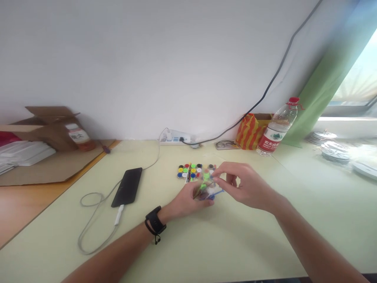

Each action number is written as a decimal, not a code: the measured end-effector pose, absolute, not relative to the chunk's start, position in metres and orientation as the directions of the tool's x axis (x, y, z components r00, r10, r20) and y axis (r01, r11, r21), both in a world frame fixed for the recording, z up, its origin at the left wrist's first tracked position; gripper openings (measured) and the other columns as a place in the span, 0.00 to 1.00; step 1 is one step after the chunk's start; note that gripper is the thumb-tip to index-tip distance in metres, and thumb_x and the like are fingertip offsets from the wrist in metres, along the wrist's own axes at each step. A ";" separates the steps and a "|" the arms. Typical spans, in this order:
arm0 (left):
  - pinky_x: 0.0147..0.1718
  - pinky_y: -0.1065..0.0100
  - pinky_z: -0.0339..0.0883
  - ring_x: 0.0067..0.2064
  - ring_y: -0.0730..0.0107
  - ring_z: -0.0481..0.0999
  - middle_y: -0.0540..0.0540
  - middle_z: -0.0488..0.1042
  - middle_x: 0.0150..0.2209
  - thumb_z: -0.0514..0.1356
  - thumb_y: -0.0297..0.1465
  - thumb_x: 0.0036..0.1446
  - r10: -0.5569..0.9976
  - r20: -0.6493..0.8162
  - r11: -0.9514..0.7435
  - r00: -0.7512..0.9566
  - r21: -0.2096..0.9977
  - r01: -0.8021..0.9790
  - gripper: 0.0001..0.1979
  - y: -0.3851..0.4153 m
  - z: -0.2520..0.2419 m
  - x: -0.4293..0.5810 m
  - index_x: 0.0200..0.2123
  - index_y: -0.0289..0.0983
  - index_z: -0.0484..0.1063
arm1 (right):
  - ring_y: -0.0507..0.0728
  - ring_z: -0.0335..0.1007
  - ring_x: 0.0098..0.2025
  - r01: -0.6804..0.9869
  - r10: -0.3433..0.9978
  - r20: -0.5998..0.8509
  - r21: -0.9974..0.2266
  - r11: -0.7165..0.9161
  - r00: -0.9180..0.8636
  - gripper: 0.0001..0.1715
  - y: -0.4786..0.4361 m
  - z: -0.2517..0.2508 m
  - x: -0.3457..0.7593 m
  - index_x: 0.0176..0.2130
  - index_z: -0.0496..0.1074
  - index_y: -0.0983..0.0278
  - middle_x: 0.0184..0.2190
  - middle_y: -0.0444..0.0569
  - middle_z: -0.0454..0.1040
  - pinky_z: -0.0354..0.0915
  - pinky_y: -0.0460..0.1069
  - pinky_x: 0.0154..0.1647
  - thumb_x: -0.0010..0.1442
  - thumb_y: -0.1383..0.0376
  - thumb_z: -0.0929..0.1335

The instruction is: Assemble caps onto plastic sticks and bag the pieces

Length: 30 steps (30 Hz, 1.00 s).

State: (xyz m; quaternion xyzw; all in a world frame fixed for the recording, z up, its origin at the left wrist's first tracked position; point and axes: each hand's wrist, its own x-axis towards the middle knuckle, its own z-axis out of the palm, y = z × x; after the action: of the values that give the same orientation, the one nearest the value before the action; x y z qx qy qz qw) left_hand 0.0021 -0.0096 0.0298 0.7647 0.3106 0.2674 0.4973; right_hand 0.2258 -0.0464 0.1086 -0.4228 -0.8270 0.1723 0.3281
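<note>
My left hand (185, 201) is curled round a small clear plastic piece with green and blue parts (211, 191); blur hides its exact kind. Thumb and forefinger of my right hand (249, 182) are pinched together just above and to the right of that piece. Whatever sits between those fingertips is too small and smeared to name. Behind the hands lies a set of small paint pots (193, 170) with coloured lids, partly covered by my fingers. A thin paintbrush-like stick (189, 173) rests across the pots.
A black phone (127, 187) with a white cable lies to the left. At the back are a power strip (173, 137), glasses (226, 144), a striped bag (249, 131) and a water bottle (277, 127). A cardboard box (53, 131) stands left; stacked discs (334, 151) lie right.
</note>
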 end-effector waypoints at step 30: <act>0.36 0.68 0.67 0.34 0.70 0.69 0.48 0.72 0.35 0.69 0.37 0.57 0.791 0.097 -0.238 0.605 0.958 0.158 0.17 -0.012 0.002 0.007 0.47 0.35 0.76 | 0.56 0.71 0.34 0.667 0.763 0.150 -0.400 0.629 -0.629 0.09 -0.029 0.116 0.246 0.38 0.76 0.58 0.33 0.46 0.78 0.62 0.49 0.34 0.63 0.70 0.67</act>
State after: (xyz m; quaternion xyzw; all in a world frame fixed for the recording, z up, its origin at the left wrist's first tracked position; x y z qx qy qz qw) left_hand 0.0068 -0.0118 0.0023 0.7265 0.3264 0.3019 0.5239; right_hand 0.2460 -0.0290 0.1162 -0.4018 -0.8891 0.1552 0.1547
